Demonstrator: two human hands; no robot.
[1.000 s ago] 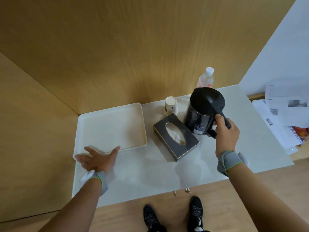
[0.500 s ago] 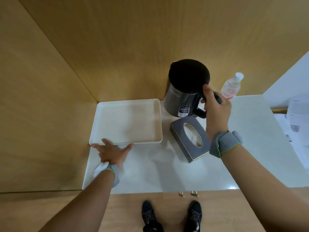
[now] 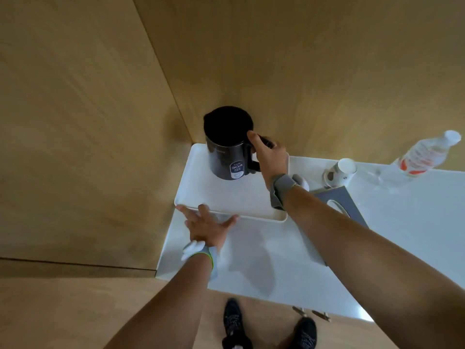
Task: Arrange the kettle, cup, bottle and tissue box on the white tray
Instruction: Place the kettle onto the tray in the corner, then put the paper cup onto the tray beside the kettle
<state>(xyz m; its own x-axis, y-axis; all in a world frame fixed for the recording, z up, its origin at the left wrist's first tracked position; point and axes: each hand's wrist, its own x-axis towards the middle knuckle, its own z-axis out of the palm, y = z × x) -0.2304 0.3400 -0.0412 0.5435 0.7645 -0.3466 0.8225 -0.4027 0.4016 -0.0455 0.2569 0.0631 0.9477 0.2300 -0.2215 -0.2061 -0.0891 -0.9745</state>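
Note:
The black kettle (image 3: 227, 144) stands upright at the far left part of the white tray (image 3: 241, 197), close to the wall corner. My right hand (image 3: 270, 157) is wrapped around its handle. My left hand (image 3: 207, 224) lies flat with fingers spread against the tray's near edge, holding nothing. A paper cup (image 3: 339, 172) stands on the table right of the tray. The clear bottle (image 3: 422, 157) with a white cap is at the far right. The dark tissue box (image 3: 342, 205) lies beside the tray, partly hidden by my right forearm.
The white table (image 3: 264, 253) sits in a corner of wooden walls (image 3: 100, 122) at left and behind. Its front edge runs above the wooden floor, where my black shoes (image 3: 235, 323) show.
My right hand has carried the kettle from above the tissue box leftwards onto the far left of the tray. My left hand has stayed at the tray's near edge.

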